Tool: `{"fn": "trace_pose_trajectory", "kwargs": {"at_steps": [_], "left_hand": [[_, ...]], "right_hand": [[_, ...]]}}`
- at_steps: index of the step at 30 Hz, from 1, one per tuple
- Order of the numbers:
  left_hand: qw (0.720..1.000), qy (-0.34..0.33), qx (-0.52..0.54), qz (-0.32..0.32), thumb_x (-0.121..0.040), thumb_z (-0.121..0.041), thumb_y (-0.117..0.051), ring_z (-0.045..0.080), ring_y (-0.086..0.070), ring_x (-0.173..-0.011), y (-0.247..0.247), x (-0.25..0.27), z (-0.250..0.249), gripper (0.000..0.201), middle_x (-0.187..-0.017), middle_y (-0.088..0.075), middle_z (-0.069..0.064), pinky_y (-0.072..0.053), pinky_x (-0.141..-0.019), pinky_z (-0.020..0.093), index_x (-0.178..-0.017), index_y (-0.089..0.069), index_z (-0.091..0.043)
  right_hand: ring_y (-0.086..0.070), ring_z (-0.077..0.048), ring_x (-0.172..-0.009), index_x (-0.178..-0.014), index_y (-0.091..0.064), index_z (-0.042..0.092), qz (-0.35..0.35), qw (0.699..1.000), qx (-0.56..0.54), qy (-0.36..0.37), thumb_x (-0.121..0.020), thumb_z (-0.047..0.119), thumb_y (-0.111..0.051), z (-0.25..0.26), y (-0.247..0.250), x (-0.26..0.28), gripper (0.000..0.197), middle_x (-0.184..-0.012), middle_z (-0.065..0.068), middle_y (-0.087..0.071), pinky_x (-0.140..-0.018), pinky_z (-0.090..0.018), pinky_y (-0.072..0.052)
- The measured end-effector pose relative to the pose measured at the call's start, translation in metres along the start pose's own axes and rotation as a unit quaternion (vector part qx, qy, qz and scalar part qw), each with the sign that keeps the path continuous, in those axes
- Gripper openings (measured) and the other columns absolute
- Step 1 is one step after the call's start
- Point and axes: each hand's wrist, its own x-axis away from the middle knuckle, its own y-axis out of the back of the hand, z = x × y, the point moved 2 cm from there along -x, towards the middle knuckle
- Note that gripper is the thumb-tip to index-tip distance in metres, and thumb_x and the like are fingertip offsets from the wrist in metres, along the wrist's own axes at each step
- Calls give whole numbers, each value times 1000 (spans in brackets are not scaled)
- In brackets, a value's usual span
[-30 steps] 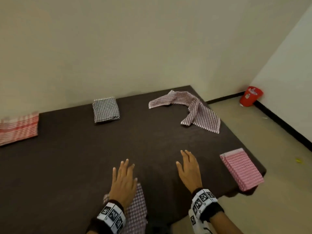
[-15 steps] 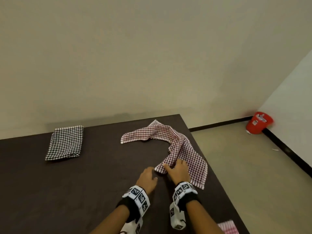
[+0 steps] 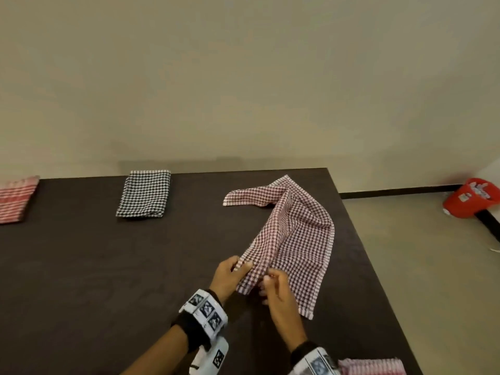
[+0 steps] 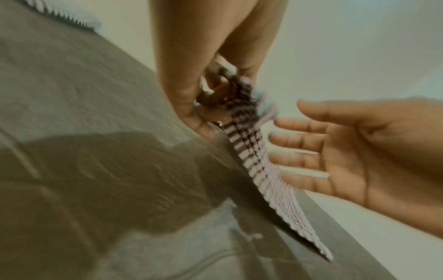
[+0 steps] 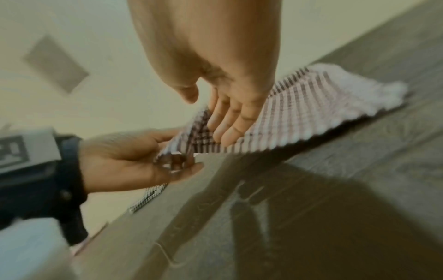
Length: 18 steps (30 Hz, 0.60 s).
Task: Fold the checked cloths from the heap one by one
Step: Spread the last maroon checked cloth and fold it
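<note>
A maroon-and-white checked cloth (image 3: 295, 239) lies crumpled on the right part of the dark brown table (image 3: 108, 266). Its near corner is raised off the table. My left hand (image 3: 241, 263) pinches that corner between thumb and fingers, which the left wrist view shows close up around the left hand (image 4: 210, 111). My right hand (image 3: 266, 282) is just right of it, with straight fingers (image 5: 227, 128) laid against the cloth's (image 5: 299, 113) near edge and nothing gripped. The cloth's far end still rests on the table.
A folded black-and-white checked cloth (image 3: 144, 193) lies at the table's back. A folded red striped cloth (image 3: 15, 198) is at the far left. A folded pink checked cloth (image 3: 370, 366) sits by the near right edge. A red bucket (image 3: 470, 197) stands on the floor.
A second ago both hands lay flat near the table's front. They moved to the maroon cloth, and the left hand has now pinched and lifted its near corner.
</note>
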Motion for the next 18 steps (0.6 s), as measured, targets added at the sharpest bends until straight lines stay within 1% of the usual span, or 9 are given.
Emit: {"fn": "trace_pose_trajectory", "kwargs": {"at_steps": [2, 4, 6, 8, 10, 13, 14, 16, 18], "left_hand": [[990, -91, -92, -60, -87, -29, -61, 5, -50, -73, 23, 19, -5, 19, -75, -52, -8, -38, -66, 11, -71, -53, -22], [975, -169, -125, -77, -87, -35, -57, -1, -53, -82, 47, 42, -23, 17, -82, -56, -17, -39, -75, 9, -85, -62, -19], [972, -215, -85, -51, -92, -20, -54, -2, -56, -77, 73, 60, -43, 9, -78, -61, -18, -43, -72, 11, -87, -62, -18], [964, -260, -61, -3, -92, -13, -48, -4, -56, -74, 95, 72, -64, 16, -79, -61, -20, -43, -71, 11, -84, -58, -22], [955, -285, -70, 37, -90, -14, -44, -4, -57, -78, 118, 87, -82, 17, -82, -62, -22, -44, -74, 11, -86, -58, -23], [946, -314, -67, 34, -92, -10, -47, -5, -60, -84, 152, 103, -98, 21, -87, -66, -24, -46, -79, 10, -92, -61, -25], [943, -326, -70, 21, -93, -6, -48, -7, -60, -83, 166, 110, -102, 24, -87, -67, -26, -46, -78, 8, -93, -61, -25], [938, -339, -64, -1, -91, 1, -51, -9, -61, -81, 194, 116, -108, 24, -83, -68, -24, -45, -77, 6, -92, -63, -20], [937, -342, -57, -27, -91, 2, -50, -11, -61, -81, 221, 121, -115, 24, -80, -69, -21, -45, -77, 5, -90, -65, -17]], "right_hand": [[-55, 0, -99, -109, -48, 32, -46, 991, 75, 99, -95, 31, -46, 18, 10, 12, 14, -106, 12, -56, -93, -31, -49], [-53, 1, -97, -104, -52, 30, -72, 967, 122, 210, -92, 36, -44, 48, 12, 19, 15, -103, 18, -52, -87, -25, -49], [-50, 2, -99, -102, -56, 26, -55, 937, 164, 302, -91, 37, -40, 85, 4, 21, 22, -103, 15, -50, -86, -15, -44], [-48, 2, -104, -109, -57, 20, -17, 913, 174, 368, -93, 34, -40, 127, -9, 20, 27, -108, 9, -50, -90, -11, -40], [-52, -2, -104, -122, -50, 22, 53, 921, 131, 362, -93, 36, -41, 164, -33, 23, 33, -113, 6, -52, -91, -15, -43], [-60, -18, -95, -128, -43, 26, 176, 931, 74, 312, -95, 32, -43, 197, -77, 32, 34, -107, -6, -57, -85, -30, -50], [-62, -15, -93, -127, -45, 23, 213, 928, 74, 296, -96, 28, -45, 202, -91, 36, 32, -104, -7, -59, -83, -29, -51], [-62, 0, -88, -120, -53, 12, 287, 923, 84, 242, -95, 20, -51, 208, -109, 41, 27, -101, 3, -61, -81, -21, -52], [-64, -1, -85, -108, -61, 14, 339, 912, 139, 182, -90, 24, -59, 206, -112, 40, 21, -98, 6, -65, -78, -17, -53]]}}
